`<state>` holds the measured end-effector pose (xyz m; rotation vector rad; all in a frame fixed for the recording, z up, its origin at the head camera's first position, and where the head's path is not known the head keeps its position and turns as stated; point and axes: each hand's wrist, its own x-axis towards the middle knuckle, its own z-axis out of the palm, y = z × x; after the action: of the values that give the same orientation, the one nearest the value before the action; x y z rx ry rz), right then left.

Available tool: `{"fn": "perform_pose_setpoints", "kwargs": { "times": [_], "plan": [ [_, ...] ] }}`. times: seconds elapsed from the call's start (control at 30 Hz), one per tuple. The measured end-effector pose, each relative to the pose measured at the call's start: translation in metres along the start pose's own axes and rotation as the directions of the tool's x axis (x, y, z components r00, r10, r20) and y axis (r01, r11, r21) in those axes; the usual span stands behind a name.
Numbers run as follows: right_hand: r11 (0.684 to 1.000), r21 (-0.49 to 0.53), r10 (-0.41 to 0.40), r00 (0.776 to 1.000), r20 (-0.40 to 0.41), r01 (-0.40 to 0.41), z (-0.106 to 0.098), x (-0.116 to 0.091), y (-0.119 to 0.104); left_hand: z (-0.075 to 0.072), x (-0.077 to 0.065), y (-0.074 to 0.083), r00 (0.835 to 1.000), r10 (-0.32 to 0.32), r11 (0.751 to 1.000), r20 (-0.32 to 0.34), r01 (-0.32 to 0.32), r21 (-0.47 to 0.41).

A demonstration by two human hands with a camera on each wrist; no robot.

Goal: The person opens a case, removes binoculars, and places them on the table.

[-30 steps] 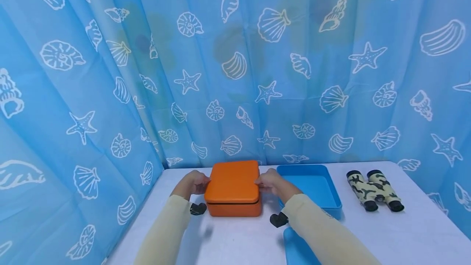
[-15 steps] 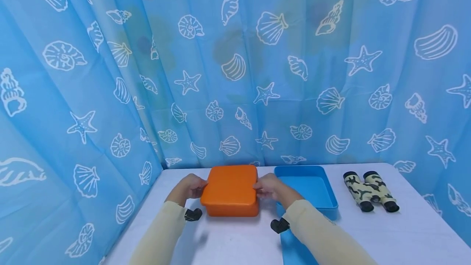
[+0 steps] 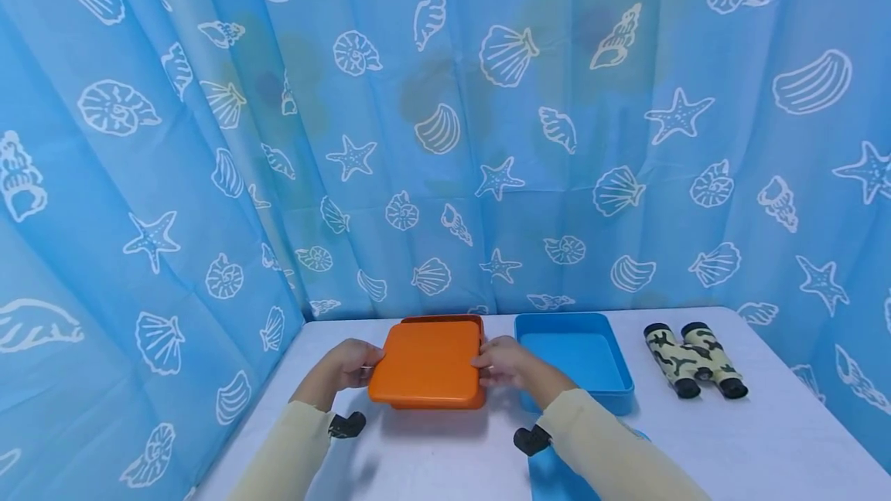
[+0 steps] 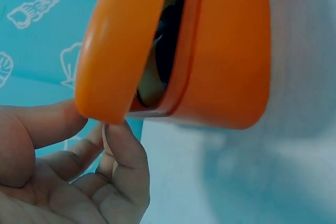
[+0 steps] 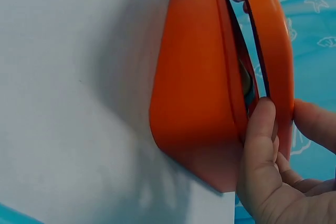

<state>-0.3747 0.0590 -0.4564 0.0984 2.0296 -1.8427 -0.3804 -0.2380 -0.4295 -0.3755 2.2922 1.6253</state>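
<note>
An orange lid is raised off the orange box, with a gap between them in both wrist views. My left hand pinches the lid's left edge between thumb and fingers. On the opposite edge, my right hand pinches it the same way. The lid sits nearer to me than the box, whose back rim shows behind it. Through the gap in the left wrist view, dark and tan contents appear inside the box; their kind is hidden.
To the right stands an uncovered blue box, a flat blue piece lying in front of it, partly behind my right sleeve. Camouflage binoculars lie farther right on the white table. A blue shell-patterned curtain hangs behind.
Both hands have lifted the orange lid off the box and drawn it toward me, uncovering the box's back rim. The head view has shifted slightly.
</note>
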Motion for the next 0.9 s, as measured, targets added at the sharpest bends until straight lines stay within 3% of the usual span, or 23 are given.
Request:
{"fn": "perform_pose_setpoints", "kwargs": {
  "times": [0.17,0.53,0.77,0.9],
  "plan": [
    [1.0,0.003,-0.017,0.999,0.038,0.017,0.0,-0.01,0.002,-0.004,-0.007,-0.007,0.999,0.022,1.0,0.036,-0.022,-0.003],
    [0.998,-0.017,-0.062,0.997,0.049,0.063,0.001,-0.03,0.014,-0.002,-0.03,-0.026,0.998,0.056,0.998,0.027,-0.056,-0.015],
    [0.997,0.013,-0.077,0.995,0.071,0.076,0.006,-0.042,0.022,-0.004,-0.043,-0.039,0.995,0.092,0.994,0.025,-0.094,0.056],
    [0.997,0.005,-0.074,0.994,0.08,0.074,0.01,-0.048,0.028,-0.006,-0.052,-0.044,0.997,0.077,0.994,0.013,-0.077,0.071]
  ]
}}
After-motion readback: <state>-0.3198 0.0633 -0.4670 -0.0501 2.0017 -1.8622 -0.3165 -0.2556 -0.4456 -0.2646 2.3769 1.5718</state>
